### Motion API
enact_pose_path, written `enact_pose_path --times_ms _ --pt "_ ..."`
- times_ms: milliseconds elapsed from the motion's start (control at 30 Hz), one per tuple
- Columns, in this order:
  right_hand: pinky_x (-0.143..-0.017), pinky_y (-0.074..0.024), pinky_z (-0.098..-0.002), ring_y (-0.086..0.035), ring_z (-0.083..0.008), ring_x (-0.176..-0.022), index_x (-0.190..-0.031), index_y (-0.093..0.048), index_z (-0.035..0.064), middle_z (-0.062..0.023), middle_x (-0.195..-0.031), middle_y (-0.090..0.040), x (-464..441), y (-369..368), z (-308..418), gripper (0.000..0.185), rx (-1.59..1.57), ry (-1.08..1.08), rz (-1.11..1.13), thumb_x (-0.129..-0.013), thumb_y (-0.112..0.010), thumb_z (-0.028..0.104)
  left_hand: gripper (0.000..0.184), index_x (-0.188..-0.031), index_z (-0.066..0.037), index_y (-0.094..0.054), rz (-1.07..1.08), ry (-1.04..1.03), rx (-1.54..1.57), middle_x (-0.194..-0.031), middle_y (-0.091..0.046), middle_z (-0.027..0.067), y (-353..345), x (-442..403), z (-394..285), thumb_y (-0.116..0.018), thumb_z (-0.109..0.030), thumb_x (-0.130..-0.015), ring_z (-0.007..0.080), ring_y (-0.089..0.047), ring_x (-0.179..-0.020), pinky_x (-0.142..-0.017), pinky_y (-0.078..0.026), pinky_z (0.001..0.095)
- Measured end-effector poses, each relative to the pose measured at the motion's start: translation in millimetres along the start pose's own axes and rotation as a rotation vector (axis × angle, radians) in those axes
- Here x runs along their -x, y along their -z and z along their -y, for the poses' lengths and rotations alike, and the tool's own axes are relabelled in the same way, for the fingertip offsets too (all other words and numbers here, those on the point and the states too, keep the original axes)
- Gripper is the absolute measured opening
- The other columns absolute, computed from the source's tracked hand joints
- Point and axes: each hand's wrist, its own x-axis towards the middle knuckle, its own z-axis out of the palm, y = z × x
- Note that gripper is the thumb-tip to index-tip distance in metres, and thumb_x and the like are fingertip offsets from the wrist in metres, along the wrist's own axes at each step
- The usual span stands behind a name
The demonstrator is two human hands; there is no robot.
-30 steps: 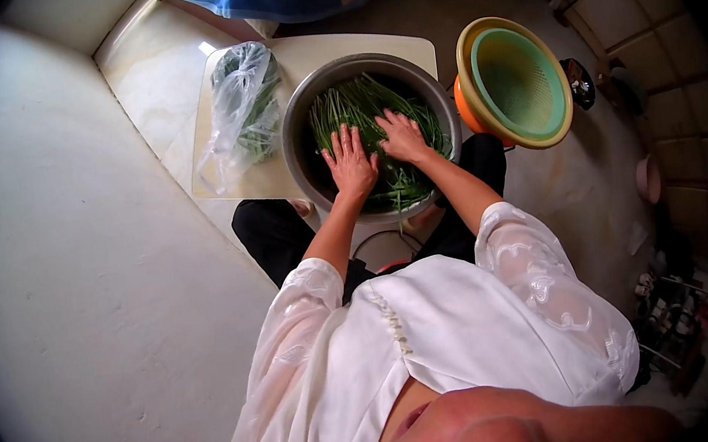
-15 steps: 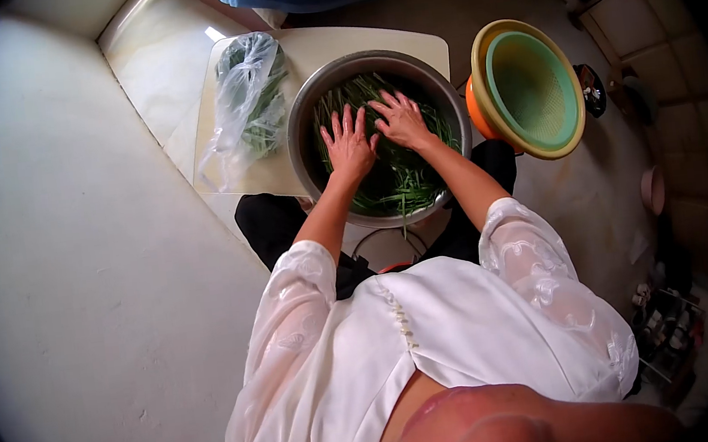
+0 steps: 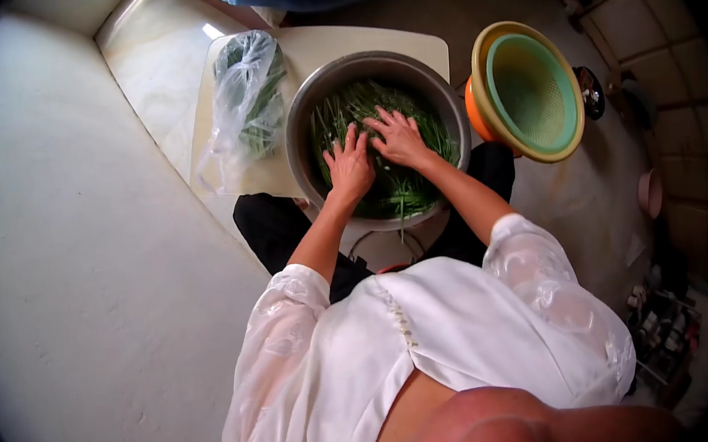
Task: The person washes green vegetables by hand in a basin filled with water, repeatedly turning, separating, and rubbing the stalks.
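Long green leafy stalks (image 3: 402, 183) lie in a large metal basin (image 3: 300, 97), some of them hanging over its near rim. My left hand (image 3: 350, 166) rests palm down on the greens in the left half of the basin, its fingers apart. Just to its right, my right hand (image 3: 402, 140) also lies on the greens with fingers spread. Neither hand is closed round anything. Beside the basin on the left is a clear plastic bag (image 3: 247, 94) with more greens inside.
Bag and basin are on a cream board (image 3: 318, 42). To the right stand a green strainer (image 3: 532, 92) and a yellow basin (image 3: 483, 52) over something orange. A pink container (image 3: 650, 192) is farther right. A wall (image 3: 72, 250) runs along the left.
Both hands have moved slightly nearer to my body over the last half second, and the greens under them have shifted. Compared with one second ago, the camera view has also shifted a little.
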Motion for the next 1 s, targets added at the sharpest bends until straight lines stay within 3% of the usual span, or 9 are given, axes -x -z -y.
enact_pose_path --times_ms 167,367,467,500,533,600,833,967,1000 --pt "-0.109 -0.0261 -0.06 -0.036 -0.0391 -0.135 -0.139 -0.05 0.0276 -0.01 -0.153 -0.036 0.5 -6.8 7.6 0.051 -0.03 0.02 -0.131 -0.089 -0.057 0.031 0.05 -0.135 -0.016 -0.05 -0.097 -0.046 -0.124 -0.154 -0.032 0.0094 26.1 14.8 -13.9 -0.061 -0.019 -0.086 0.0496 -0.039 -0.129 -0.101 -0.03 0.0695" --pt "-0.107 -0.0316 -0.0559 -0.041 -0.0384 -0.134 -0.139 -0.051 0.0234 -0.0111 -0.15 -0.041 5.0 10.6 8.7 0.053 0.085 -0.007 0.137 -0.087 -0.059 0.028 0.063 -0.14 -0.017 -0.046 0.021 0.07 -0.191 -0.146 -0.04 0.014 7.9 -1.6 9.8 -0.067 -0.033 -0.084 0.0419 -0.04 -0.13 -0.103 -0.032 0.0615" --pt "-0.105 -0.0361 -0.0514 -0.045 -0.0319 -0.131 -0.134 -0.057 0.023 -0.01 -0.143 -0.05 3.3 21.8 4.6 0.047 -0.06 0.053 -0.134 -0.087 -0.059 0.03 0.066 -0.142 -0.015 -0.043 0.12 0.071 -0.18 -0.149 -0.037 0.0131 24.4 -1.6 2.5 -0.068 -0.036 -0.084 0.0405 -0.037 -0.133 -0.104 -0.031 0.0614" --pt "-0.105 -0.0349 -0.0531 -0.043 -0.0347 -0.132 -0.136 -0.054 0.0238 -0.0112 -0.147 -0.045 -0.7 28.0 4.4 0.049 -0.031 0.029 -0.177 -0.087 -0.058 0.032 0.067 -0.142 -0.014 -0.043 -0.01 0.025 -0.188 -0.15 -0.036 0.0129 22.0 -1.4 2.1 -0.067 -0.036 -0.084 0.0397 -0.036 -0.134 -0.104 -0.031 0.0612" --pt "-0.105 -0.034 -0.0547 -0.04 -0.0365 -0.134 -0.138 -0.052 0.0243 -0.0117 -0.149 -0.042 -8.2 16.9 -7.6 0.051 0.031 -0.033 -0.109 -0.088 -0.057 0.033 0.067 -0.143 -0.013 -0.042 -0.148 -0.022 -0.197 -0.151 -0.034 0.0127 21.9 -3.4 1.2 -0.067 -0.036 -0.085 0.039 -0.035 -0.135 -0.105 -0.03 0.061" --pt "-0.106 -0.0307 -0.0598 -0.033 -0.0405 -0.138 -0.142 -0.046 0.0256 -0.0124 -0.154 -0.034 -22.2 4.9 -22.3 0.055 0.092 -0.184 0.071 -0.089 -0.056 0.035 0.068 -0.144 -0.012 -0.04 -0.05 0.042 -0.18 -0.152 -0.033 0.0133 10.4 -16.8 5.7 -0.066 -0.035 -0.086 0.0384 -0.033 -0.137 -0.108 -0.027 0.0611" --pt "-0.108 -0.0254 -0.0621 -0.033 -0.0396 -0.139 -0.143 -0.046 0.0273 -0.0105 -0.154 -0.034 21.3 5.3 1.0 0.057 0.073 -0.056 0.131 -0.088 -0.06 0.034 0.069 -0.144 -0.011 -0.04 -0.058 -0.042 -0.146 -0.152 -0.032 0.0142 -2.0 9.0 -5.1 -0.067 -0.034 -0.085 0.0421 -0.032 -0.136 -0.107 -0.025 0.0658" --pt "-0.102 -0.033 -0.0622 -0.041 -0.0388 -0.133 -0.133 -0.058 0.0247 -0.0098 -0.149 -0.041 10.0 12.8 -5.3 0.05 0.063 -0.135 0.336 -0.085 -0.064 0.039 0.064 -0.142 -0.017 -0.043 0.159 0.007 -0.091 -0.151 -0.036 0.0131 -4.9 2.7 -0.8 -0.067 -0.032 -0.084 0.0443 -0.036 -0.133 -0.104 -0.027 0.0691" --pt "-0.099 -0.0386 -0.06 -0.052 -0.0348 -0.125 -0.125 -0.065 0.0227 -0.0097 -0.14 -0.053 10.2 26.4 -6.5 0.046 0.0 -0.094 0.303 -0.083 -0.066 0.042 0.056 -0.137 -0.017 -0.05 0.244 0.001 -0.081 -0.145 -0.043 0.013 27.5 7.4 -13.0 -0.066 -0.031 -0.085 0.0422 -0.042 -0.13 -0.103 -0.034 0.0631"
